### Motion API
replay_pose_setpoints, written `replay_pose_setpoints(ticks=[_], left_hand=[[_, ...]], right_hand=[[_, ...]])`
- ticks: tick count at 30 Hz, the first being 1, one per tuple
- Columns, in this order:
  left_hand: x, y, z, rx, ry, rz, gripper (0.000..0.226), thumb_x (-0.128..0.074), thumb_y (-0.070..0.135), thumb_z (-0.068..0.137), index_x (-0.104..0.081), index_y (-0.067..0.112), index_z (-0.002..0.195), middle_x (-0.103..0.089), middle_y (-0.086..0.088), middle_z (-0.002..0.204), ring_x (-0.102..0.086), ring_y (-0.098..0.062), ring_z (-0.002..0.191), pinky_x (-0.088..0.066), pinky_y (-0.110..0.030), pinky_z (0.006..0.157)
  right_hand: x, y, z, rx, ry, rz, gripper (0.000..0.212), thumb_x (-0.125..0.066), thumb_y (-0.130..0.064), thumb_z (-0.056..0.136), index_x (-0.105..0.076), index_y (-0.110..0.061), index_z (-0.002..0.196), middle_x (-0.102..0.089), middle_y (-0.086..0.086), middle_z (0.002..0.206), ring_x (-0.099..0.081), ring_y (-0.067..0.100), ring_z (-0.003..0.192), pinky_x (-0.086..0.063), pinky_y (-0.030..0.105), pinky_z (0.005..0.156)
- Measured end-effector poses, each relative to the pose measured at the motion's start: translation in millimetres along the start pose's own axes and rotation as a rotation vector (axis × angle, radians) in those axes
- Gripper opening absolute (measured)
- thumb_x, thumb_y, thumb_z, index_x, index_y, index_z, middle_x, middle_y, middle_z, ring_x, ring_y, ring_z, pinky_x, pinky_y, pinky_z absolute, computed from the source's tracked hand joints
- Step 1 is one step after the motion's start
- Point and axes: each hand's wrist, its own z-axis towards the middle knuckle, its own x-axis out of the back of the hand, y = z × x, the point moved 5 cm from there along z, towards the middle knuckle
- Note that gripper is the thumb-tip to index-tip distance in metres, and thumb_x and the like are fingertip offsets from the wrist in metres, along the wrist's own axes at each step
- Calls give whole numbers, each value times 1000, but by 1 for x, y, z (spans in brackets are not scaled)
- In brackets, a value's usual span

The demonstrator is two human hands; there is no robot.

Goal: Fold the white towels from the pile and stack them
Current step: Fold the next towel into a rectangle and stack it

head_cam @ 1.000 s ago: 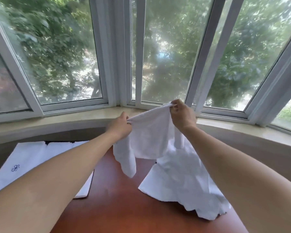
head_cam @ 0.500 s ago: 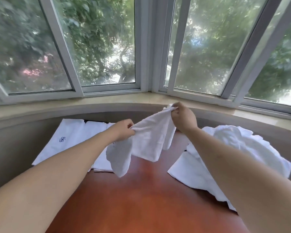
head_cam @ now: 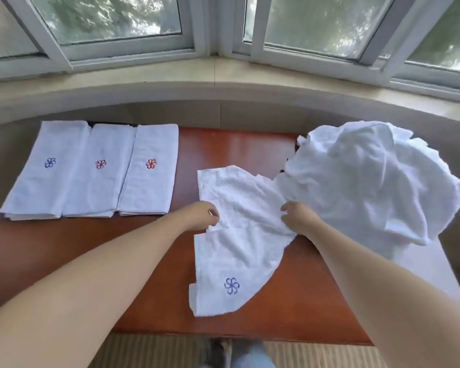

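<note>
Left hand (head_cam: 201, 216): pinching towel (head_cam: 231, 251) edge
Right hand (head_cam: 299, 219): gripping towel
Towel: flat on table (head_cam: 149, 274)
Pile (head_cam: 369, 181): far right

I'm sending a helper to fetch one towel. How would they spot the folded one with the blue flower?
On the red-brown table, three folded towels lie in a row at the far left. Take the leftmost, the blue-flower towel; its two neighbours carry red flowers.
</note>
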Motion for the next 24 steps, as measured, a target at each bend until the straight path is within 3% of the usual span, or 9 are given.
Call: replay_pose_setpoints(ticks=[3,6,9,12,13,17,20,24], left_hand=[[-26,-12,25,75,-11,47,11,-60,26,90,-71,27,87,-70,7,95,-68,-15,90,-56,-30,80],[-49,-23,49,128,-29,97,21,-61,26,94,-71,20,112,-66,2,121,-61,-18,106,-48,-28,87],[-68,-37,65,180,-27,116,40,-61,28,96,-59,19,135,-55,-2,143,-54,-22,127,-44,-29,98],[-85,-50,75,234,-43,150,55,-59,30,98,-44,20,149,-44,-6,153,-49,-28,134,-45,-35,104],[-89,-55,80,249,-43,180,57,-59,30,98,-41,20,151,-43,-8,153,-48,-30,135,-45,-37,104],[-96,-66,92,315,-38,270,53,-59,24,95,-43,21,146,-47,-11,142,-46,-32,129,-44,-36,94],[-98,-71,93,361,-53,313,43,-57,24,95,-52,24,138,-44,-8,138,-40,-29,128,-42,-33,87],[-95,-74,94,348,-67,332,39,-54,22,96,-55,23,135,-42,-7,136,-36,-29,129,-40,-32,89]], right_hand=[[-27,20,23,-16,-58,2,40,-53,-19,96,-58,-20,136,-61,8,133,-59,26,110,-42,26,79],[-48,37,44,-38,-106,13,37,-52,-21,100,-58,-20,136,-59,7,135,-60,26,112,-42,25,79],[-66,48,59,-34,-155,-8,39,-49,-20,102,-54,-19,140,-57,7,134,-58,23,103,-43,26,78],[-79,56,72,-33,-180,-5,41,-48,-16,101,-50,-19,142,-57,5,118,-58,21,87,-45,29,65],[-81,57,76,-29,-184,-12,42,-49,-14,101,-48,-19,143,-55,5,119,-59,22,89,-47,29,65],[-88,62,91,-7,-212,-66,40,-52,-11,97,-52,-19,136,-54,7,130,-62,28,106,-57,39,89],[-93,61,96,8,-233,-116,30,-53,-10,93,-56,-22,120,-57,4,122,-61,26,102,-57,40,89],[-94,56,96,21,-225,-167,19,-50,-11,93,-60,-23,104,-59,1,114,-62,25,97,-58,38,85]])
